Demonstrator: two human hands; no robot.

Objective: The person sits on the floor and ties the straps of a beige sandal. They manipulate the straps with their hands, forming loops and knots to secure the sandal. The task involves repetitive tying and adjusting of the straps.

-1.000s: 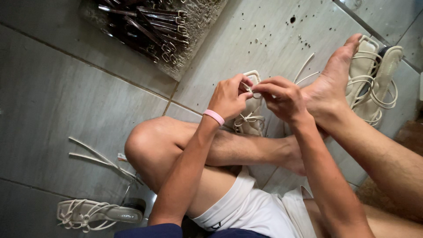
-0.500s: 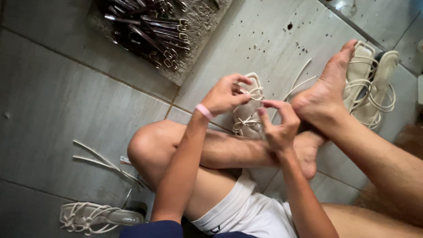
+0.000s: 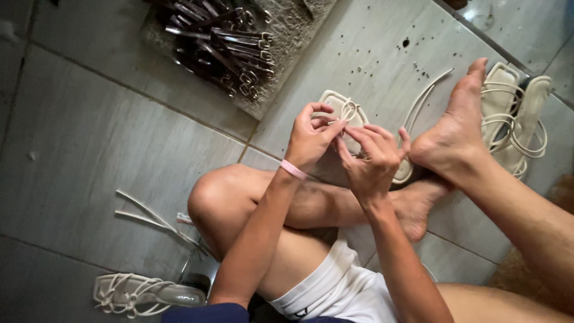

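Observation:
A cream strappy sandal (image 3: 350, 113) lies on the grey tiled floor in front of my crossed legs. My left hand (image 3: 311, 139), with a pink band on the wrist, pinches the sandal's thin straps near the toe end. My right hand (image 3: 373, 160) meets it from the right, fingertips closed on the same straps. A loose cream strap (image 3: 426, 96) trails from the sandal toward the upper right. My bare foot (image 3: 457, 122) rests just right of the sandal.
A pile of dark metal buckled pieces (image 3: 218, 42) lies on a mat at the top. Two more cream sandals (image 3: 517, 113) sit at the right beyond my foot. Another strappy sandal (image 3: 143, 294) and loose straps (image 3: 149, 215) lie at the lower left.
Both hands have come back together over the sandal; half a second ago my right hand was lower and apart from the left. The view has shifted slightly.

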